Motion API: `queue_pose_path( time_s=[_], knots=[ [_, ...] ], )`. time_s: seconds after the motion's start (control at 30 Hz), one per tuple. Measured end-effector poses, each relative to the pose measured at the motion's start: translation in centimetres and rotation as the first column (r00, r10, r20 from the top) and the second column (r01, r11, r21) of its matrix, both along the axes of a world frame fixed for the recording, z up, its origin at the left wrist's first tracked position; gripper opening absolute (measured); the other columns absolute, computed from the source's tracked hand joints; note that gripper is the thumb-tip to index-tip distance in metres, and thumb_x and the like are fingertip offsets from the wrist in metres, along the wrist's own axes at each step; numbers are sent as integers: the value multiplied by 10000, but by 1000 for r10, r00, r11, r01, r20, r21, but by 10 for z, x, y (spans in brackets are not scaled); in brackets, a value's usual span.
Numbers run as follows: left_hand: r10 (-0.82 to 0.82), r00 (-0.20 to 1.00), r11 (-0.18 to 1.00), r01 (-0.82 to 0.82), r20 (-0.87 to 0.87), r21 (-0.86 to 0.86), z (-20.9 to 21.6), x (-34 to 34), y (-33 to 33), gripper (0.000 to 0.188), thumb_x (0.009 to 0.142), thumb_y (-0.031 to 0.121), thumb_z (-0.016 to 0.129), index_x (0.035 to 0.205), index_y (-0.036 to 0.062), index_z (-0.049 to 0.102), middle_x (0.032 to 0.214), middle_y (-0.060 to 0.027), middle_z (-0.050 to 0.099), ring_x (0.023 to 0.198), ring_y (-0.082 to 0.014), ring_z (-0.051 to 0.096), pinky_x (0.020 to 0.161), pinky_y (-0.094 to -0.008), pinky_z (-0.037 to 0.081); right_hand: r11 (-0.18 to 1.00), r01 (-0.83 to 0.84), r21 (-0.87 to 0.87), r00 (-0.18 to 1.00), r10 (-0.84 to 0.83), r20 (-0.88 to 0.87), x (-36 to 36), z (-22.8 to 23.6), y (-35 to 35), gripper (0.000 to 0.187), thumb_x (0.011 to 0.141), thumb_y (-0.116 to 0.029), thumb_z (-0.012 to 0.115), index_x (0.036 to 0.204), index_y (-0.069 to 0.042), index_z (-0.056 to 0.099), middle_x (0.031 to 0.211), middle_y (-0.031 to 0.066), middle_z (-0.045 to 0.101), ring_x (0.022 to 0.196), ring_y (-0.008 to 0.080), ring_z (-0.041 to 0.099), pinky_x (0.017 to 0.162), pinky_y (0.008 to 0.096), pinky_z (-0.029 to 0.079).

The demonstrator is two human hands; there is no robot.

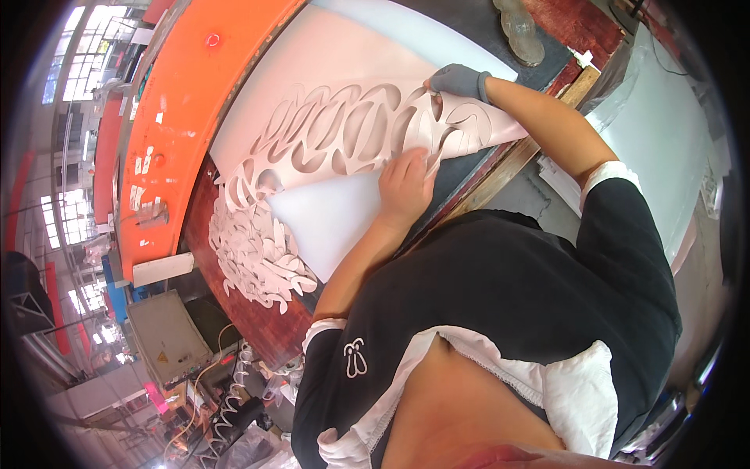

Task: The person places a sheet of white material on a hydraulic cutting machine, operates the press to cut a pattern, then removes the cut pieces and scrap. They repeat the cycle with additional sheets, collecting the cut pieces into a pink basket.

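Head view, looking down: the step in hand appears to be peeling a pale pink die-cut sheet (351,133), full of curved leaf-shaped cut-outs, off a white cutting board (328,219) beneath an orange press (187,102). The bare left hand (406,187) presses flat with fingers together on the sheet's lifted edge; the grey-gloved right hand (457,80) pinches its far corner. Next, the lift likely needs a steady, even pull so the thin webbing does not tear; loose cut pieces (262,254) lie heaped just left of the board.
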State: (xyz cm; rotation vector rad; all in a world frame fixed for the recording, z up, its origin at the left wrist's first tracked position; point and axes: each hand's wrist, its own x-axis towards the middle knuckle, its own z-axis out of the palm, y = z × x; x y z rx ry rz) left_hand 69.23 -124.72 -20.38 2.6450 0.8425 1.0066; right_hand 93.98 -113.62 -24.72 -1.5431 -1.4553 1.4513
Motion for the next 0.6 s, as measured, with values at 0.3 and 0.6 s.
queue_pose_path(
  time_s=[0.3,0.6],
  knots=[
    [114,976,988,-92,-185,124,-20,9,13,249,590,21,660,814,25,550,1039,-157,562,938,-325,526,778,-419,430,998,19,-63,994,-26,-105,2,7,-3,349,769,-333,635,920,-23,683,946,106,651,854,179,576,785,299,435],
    [474,830,635,-90,295,-767,36,-12,28,225,670,-88,492,862,29,498,796,-60,556,715,-190,563,646,-305,462,1000,7,17,999,-7,-40,1,-1,-6,412,788,-378,610,960,-8,668,1036,121,630,920,190,561,819,295,421]
  ],
)
